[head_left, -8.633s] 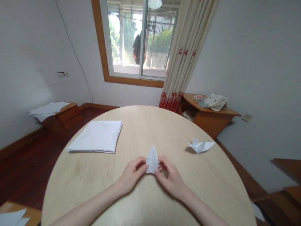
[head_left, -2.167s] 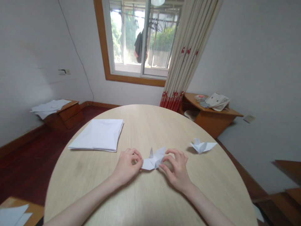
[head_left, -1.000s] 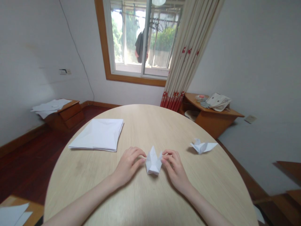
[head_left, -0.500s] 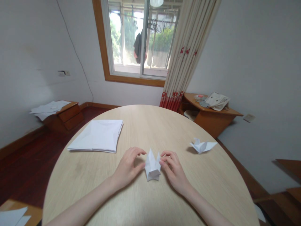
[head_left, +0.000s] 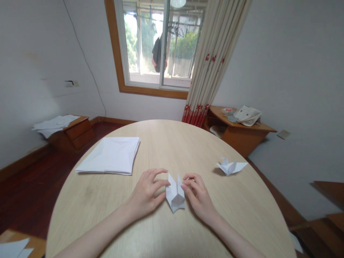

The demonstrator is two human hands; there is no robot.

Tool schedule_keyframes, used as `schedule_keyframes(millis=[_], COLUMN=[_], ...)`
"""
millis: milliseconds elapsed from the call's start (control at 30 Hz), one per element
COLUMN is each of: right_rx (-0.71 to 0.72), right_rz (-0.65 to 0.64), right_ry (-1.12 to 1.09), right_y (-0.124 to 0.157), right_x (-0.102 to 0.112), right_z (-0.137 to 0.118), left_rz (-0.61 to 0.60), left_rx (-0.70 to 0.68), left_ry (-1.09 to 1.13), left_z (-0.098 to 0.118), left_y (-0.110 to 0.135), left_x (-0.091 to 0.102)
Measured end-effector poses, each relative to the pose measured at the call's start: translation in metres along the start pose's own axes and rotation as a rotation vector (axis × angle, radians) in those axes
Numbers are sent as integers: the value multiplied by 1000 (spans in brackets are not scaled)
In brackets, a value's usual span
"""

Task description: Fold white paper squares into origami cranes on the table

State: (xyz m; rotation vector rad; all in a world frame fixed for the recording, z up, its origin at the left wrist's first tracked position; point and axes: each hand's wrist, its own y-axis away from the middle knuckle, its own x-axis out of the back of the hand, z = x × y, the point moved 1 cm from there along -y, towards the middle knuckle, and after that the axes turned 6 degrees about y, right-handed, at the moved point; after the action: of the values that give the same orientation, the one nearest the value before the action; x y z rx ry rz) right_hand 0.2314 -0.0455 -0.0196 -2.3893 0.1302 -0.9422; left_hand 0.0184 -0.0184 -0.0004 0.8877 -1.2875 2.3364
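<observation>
A small piece of folded white origami paper (head_left: 174, 195) stands on the table in front of me, two pointed flaps up at its far side and a flat face toward me. My left hand (head_left: 147, 188) has its thumb and a finger against the left side of the paper, the index finger stretched above it. On the other side, my right hand (head_left: 197, 195) pinches the right flap between thumb and fingertips. To the right lies a finished-looking white paper bird (head_left: 229, 167), apart from both hands.
A stack of white paper (head_left: 110, 156) lies on the left of the round wooden table (head_left: 172, 139). Beyond the table stand a corner shelf (head_left: 242, 138) with a cloth bag (head_left: 246, 115) and a low drawer cabinet (head_left: 80, 132) with papers on it. More paper (head_left: 13, 249) shows at lower left.
The folded paper has turned slightly and tilted, its near edge now closer to me. My left fingers have come onto its left side; my right hand stays nearly in place.
</observation>
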Motion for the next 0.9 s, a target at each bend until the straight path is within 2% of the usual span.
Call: schedule_keyframes(millis=[333, 667, 900], right_rx=[-9, -71, -107], right_rz=[39, 27, 23], right_ry=[-75, -151, -219], right_y=[-1, 2, 5], right_x=[2, 0, -2], right_z=[-9, -8, -5], left_rz=[3, 0, -50], left_rx=[-23, -51, 39], left_ry=[-55, -64, 9], left_z=[0, 0, 0], left_y=[1, 0, -2], left_x=[1, 3, 1])
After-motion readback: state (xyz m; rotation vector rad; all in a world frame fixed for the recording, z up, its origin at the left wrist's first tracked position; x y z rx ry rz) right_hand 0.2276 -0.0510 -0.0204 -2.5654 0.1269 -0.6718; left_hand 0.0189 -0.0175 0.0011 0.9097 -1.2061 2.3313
